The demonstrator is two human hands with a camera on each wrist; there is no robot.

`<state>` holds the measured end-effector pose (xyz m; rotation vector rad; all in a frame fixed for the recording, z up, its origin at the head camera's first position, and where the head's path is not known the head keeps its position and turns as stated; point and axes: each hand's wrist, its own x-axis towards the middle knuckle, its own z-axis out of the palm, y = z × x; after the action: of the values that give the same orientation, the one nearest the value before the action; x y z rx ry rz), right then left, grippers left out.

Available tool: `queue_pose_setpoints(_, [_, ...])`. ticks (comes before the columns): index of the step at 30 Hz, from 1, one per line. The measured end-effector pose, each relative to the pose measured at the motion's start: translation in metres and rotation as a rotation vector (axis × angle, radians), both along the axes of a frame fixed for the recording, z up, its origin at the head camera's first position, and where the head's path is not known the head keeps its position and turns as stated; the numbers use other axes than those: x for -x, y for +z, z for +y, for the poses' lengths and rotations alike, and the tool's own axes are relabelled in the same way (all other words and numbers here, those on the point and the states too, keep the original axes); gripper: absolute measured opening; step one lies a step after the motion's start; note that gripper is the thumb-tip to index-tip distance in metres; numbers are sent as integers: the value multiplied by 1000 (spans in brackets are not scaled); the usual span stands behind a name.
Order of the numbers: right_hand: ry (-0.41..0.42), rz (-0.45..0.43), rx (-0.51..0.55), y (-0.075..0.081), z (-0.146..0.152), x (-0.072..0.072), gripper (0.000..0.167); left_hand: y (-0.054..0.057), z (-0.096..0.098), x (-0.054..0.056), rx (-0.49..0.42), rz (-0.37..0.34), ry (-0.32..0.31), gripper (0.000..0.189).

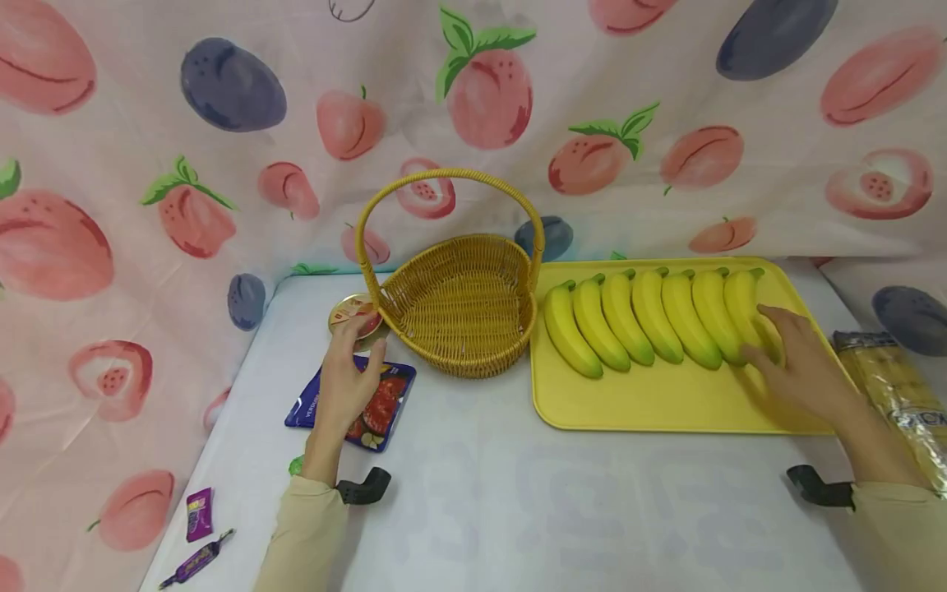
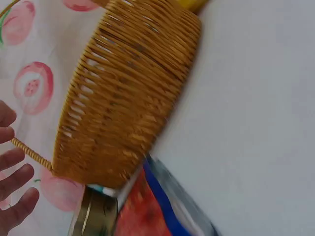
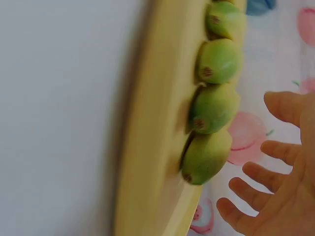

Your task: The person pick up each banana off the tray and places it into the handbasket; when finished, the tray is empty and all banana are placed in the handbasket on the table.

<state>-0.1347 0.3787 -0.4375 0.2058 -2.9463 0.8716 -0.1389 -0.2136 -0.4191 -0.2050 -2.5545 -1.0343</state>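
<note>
My left hand [image 1: 346,374] hovers with spread fingers by the left side of a woven yellow basket [image 1: 459,308] with a tall arched handle [image 1: 451,174]. Under that hand lie a round tin [image 1: 342,312] and a blue pouch [image 1: 392,403] with a red food picture. Over the right end of a yellow tray [image 1: 651,404], my right hand [image 1: 802,366] reaches with its fingers apart around the end banana [image 1: 742,302]. Several yellow bananas with green tips lie there side by side in a row. In the right wrist view the fingers [image 3: 253,194] hold nothing.
A long clear-wrapped yellow packet [image 1: 891,382] lies right of the tray. Two small purple-wrapped sweets, one flat [image 1: 199,515] and one twisted [image 1: 196,561], lie at the front left. Behind the table hangs a fruit-print cloth [image 1: 473,197]. A green bit [image 1: 296,465] shows beside the left wrist.
</note>
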Motion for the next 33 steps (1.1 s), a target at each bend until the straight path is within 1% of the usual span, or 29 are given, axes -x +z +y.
queue_pose_setpoints(1, [-9, 0, 19, 1, 1, 4, 69, 1, 2, 4, -46, 26, 9, 42])
queue_pose_setpoints(3, [-48, -4, 41, 2, 2, 11, 68, 4, 6, 13, -110, 68, 32, 41])
queue_pose_setpoints(7, [-132, -53, 86, 4, 10, 27, 71, 14, 17, 32, -189, 126, 57, 45])
queue_pose_setpoints(9, [-164, -103, 122, 3, 14, 35, 75, 21, 21, 38, -238, 152, 70, 47])
queue_pose_setpoints(12, [-193, -204, 151, 0, 19, 44, 83, 31, 27, 47, -288, 196, 93, 52])
queue_pose_setpoints(15, [-202, -301, 150, -3, 19, 53, 90, 36, 29, 57, -302, 213, 122, 59])
queue_pose_setpoints(18, [-190, -368, 134, -5, 18, 58, 93, 35, 28, 68, -317, 196, 129, 62])
queue_pose_setpoints(20, [-173, -396, 122, -6, 17, 59, 94, 30, 27, 71, -343, 166, 125, 63])
queue_pose_setpoints(23, [-157, -416, 96, -7, 16, 60, 94, 25, 24, 74, -394, 116, 106, 64])
queue_pose_setpoints(25, [-159, -418, 85, -7, 17, 60, 94, 23, 23, 74, -435, 81, 87, 62])
queue_pose_setpoints(27, [-164, -416, 85, -8, 18, 59, 94, 31, 26, 69, -470, 54, 64, 60])
queue_pose_setpoints(30, [-165, -400, 98, -7, 20, 58, 93, 46, 31, 62, -502, 38, 37, 57])
queue_pose_setpoints(32, [-177, -390, 115, -7, 20, 57, 92, 55, 35, 57, -503, 34, 28, 56])
queue_pose_setpoints(33, [-186, -382, 123, -7, 18, 56, 93, 56, 35, 57, -501, 39, 23, 56])
